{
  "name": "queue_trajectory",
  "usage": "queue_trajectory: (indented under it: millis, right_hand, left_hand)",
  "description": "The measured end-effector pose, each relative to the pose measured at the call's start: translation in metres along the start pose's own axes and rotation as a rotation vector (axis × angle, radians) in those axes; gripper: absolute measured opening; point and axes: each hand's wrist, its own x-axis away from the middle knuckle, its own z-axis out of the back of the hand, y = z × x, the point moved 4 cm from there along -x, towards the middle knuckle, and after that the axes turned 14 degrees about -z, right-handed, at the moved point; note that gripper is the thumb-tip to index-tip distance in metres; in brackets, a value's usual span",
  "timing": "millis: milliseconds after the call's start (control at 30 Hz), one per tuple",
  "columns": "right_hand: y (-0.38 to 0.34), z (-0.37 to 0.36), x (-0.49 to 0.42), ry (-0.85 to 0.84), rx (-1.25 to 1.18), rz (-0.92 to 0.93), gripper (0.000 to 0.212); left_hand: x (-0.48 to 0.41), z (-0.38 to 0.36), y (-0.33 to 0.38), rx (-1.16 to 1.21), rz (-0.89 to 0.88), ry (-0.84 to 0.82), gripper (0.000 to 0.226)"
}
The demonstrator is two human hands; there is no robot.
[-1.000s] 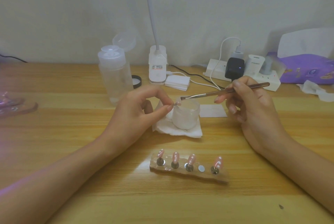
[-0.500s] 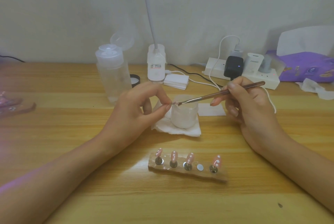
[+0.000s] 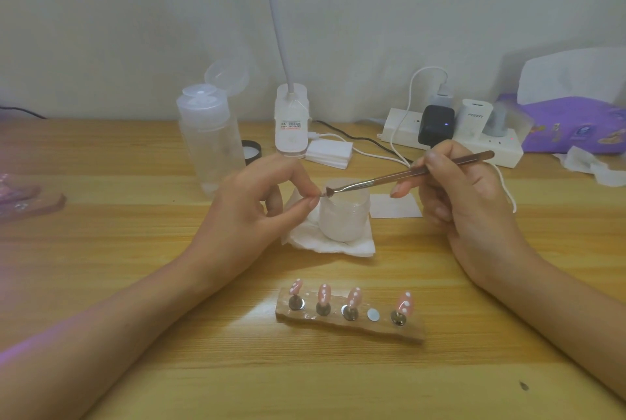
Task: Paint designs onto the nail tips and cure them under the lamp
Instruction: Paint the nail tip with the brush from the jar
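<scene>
Nearer than the fingers, the stand (image 3: 349, 326) carries four dotted nail tips (image 3: 354, 297). The left hand (image 3: 250, 216) pinches a tiny tip (image 3: 320, 195) between thumb and forefinger. The right hand (image 3: 467, 202) grips the brush (image 3: 406, 175), its bristles meeting the tip just past those fingertips. Light, braced strokes look best. The lamp (image 3: 291, 121) stands beyond.

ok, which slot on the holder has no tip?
Fourth from left on the holder: a bare silver disc. The other four carry pink white-dotted nail tips.
</scene>
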Motion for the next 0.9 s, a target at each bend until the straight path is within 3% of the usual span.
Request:
queue_trajectory:
  millis: [467, 600, 767, 900]
  right_hand:
    - [0.0046, 0.0051, -0.003, 0.056, -0.01, -0.04, 0.02]
    - [0.0015, 0.0001, -0.0013, -0.027, -0.018, 0.014, 0.021]
    - [0.0035, 0.0035, -0.0032, 0.046, 0.007, -0.02, 0.021]
    - [0.0003, 0.0005, -0.0009, -0.012, -0.012, 0.02, 0.023]
  left_hand:
    - [-0.0006, 0.0006, 0.0015, -0.025, -0.009, 0.0, 0.005]
    - [-0.0009, 0.0005, 0.0015, -0.018, -0.015, -0.005, 0.005]
    - [-0.0008, 0.0006, 0.0008, -0.023, -0.015, -0.011, 0.005]
    - [-0.0013, 0.0009, 0.0012, -0.028, -0.028, -0.021, 0.006]
